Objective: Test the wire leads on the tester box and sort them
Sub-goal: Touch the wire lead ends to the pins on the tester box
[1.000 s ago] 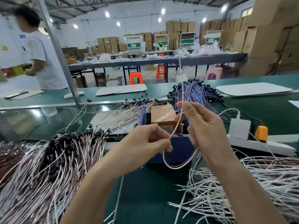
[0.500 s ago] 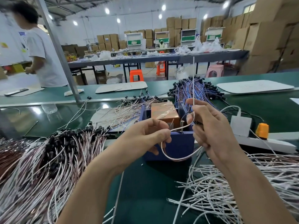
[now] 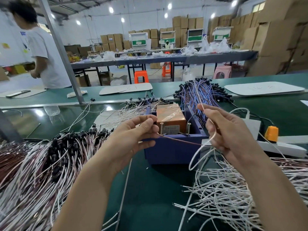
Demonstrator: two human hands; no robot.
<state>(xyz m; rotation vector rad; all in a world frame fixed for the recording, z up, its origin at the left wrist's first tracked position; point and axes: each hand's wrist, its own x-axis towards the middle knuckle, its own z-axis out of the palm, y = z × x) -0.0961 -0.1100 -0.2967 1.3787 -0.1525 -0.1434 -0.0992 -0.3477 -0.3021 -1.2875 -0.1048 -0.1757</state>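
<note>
The blue tester box [image 3: 173, 152] stands in the middle of the green bench, with an orange block [image 3: 170, 115] and two upright metal pins [image 3: 188, 128] inside. My left hand [image 3: 133, 137] pinches the black end of a wire lead just left of the box. A brown strand of the lead [image 3: 181, 140] runs across the box's front rim to my right hand [image 3: 228, 132], which grips the wires to the right of the box. A white strand [image 3: 195, 155] loops down below that hand.
A heap of white and brown leads with black ends [image 3: 41, 164] lies at the left. Loose white wires [image 3: 233, 194] lie at the right. Blue leads [image 3: 203, 92] pile up behind the box. A white power strip with an orange plug [image 3: 271, 133] sits at the right. A person [image 3: 45, 52] stands far left.
My hands have moved apart, and the lead's loop has been pulled nearly straight across the box's front. The right hand has shifted to the right, away from the pins.
</note>
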